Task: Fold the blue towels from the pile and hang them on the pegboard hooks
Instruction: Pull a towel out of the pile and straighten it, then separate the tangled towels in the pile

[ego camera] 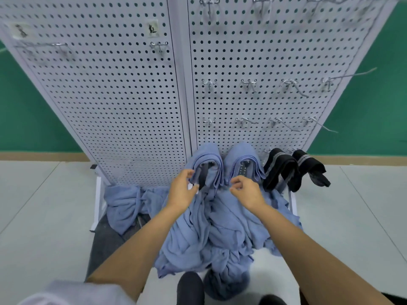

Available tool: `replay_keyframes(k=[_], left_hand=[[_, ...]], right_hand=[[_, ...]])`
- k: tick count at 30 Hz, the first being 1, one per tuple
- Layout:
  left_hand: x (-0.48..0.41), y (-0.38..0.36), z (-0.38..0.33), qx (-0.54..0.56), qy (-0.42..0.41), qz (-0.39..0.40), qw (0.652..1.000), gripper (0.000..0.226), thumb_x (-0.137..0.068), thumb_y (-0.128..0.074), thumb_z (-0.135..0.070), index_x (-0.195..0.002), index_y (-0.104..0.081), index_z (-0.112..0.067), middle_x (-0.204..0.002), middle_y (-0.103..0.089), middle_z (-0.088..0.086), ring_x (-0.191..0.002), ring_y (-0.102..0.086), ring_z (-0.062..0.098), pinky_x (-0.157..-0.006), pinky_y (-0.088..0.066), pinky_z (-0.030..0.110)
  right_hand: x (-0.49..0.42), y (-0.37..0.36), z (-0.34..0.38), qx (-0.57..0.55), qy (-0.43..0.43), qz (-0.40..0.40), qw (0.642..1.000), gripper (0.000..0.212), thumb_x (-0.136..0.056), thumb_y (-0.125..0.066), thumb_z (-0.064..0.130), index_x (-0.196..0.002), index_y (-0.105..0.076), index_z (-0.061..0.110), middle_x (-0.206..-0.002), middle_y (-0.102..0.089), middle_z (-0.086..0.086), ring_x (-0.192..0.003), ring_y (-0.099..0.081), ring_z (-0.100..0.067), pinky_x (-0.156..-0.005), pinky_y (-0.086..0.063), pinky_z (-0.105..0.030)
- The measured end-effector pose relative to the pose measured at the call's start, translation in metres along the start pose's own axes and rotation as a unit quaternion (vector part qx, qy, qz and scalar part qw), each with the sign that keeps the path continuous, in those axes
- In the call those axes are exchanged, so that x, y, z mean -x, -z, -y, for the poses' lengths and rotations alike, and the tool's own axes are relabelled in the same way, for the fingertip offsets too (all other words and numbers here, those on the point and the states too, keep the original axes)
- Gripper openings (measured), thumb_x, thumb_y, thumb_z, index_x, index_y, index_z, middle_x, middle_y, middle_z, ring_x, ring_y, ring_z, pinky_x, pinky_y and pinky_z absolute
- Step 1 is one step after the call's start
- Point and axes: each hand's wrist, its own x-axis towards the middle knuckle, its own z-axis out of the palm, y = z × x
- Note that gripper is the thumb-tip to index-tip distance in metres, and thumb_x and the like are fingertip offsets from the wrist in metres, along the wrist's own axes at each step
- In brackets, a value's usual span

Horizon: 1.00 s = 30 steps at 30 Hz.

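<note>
A white pegboard (132,95) of two panels stood on a pale floor (33,205) in front of a green wall (22,106), with rows of bare metal hooks (248,84) across its right panel. On the lowest row hung two folded towels side by side, the left blue towel (207,155) and the right blue towel (242,153), and just beside them to the right two black towels (279,166) with grey stripes. Below, on the foot of the stand, lay the pile (215,227) of loose blue towels, crumpled and spilling toward the person.

Both bare arms reached forward over the pile. The left hand (181,190) was at the lower left edge of the left blue towel, its fingers and thumb curled in on that edge — a pinch on the cloth. The right hand (246,191) hovered just under the lower left corner of the right blue towel, fingers loosely bent and thumb close to the fingertips — whether it gripped any cloth could not be told.
</note>
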Motion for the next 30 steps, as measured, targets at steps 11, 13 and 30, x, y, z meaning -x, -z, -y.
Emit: replay_keyframes(k=[11,13,30], left_hand=[[0.031,-0.070,0.040,-0.128,-0.056,0.176,0.975,0.034,-0.087,-0.062,-0.001,-0.120,-0.057,-0.008,-0.130,-0.053,0.008,-0.125,-0.045,0.024,-0.104,-0.038,0.032],[0.025,-0.081,0.046,-0.169,-0.062,0.207,0.962,0.041,-0.088,-0.059,0.000,-0.127,-0.052,-0.011,-0.136,-0.047,0.006,-0.128,-0.042,0.023,-0.102,-0.040,0.035],[0.021,-0.018,-0.036,-0.013,-0.048,0.109,0.993,0.012,-0.094,-0.056,-0.005,-0.101,-0.064,0.000,-0.097,-0.061,0.006,-0.087,-0.053,0.016,-0.075,-0.037,0.016]], right_hand=[[0.039,-0.044,-0.075,0.116,-0.071,0.082,0.987,0.039,-0.091,-0.063,0.017,-0.126,-0.049,0.007,-0.125,-0.056,-0.014,-0.111,-0.056,-0.027,-0.086,-0.050,-0.034],[0.034,-0.051,-0.082,0.136,-0.081,0.083,0.984,0.039,-0.089,-0.064,0.020,-0.122,-0.047,0.009,-0.116,-0.057,-0.012,-0.104,-0.058,-0.028,-0.075,-0.047,-0.033],[0.038,0.021,-0.010,-0.141,-0.076,0.049,0.986,0.024,-0.096,-0.049,0.003,-0.075,-0.051,0.014,-0.068,-0.052,-0.004,-0.062,-0.051,-0.015,-0.064,-0.048,-0.030]])
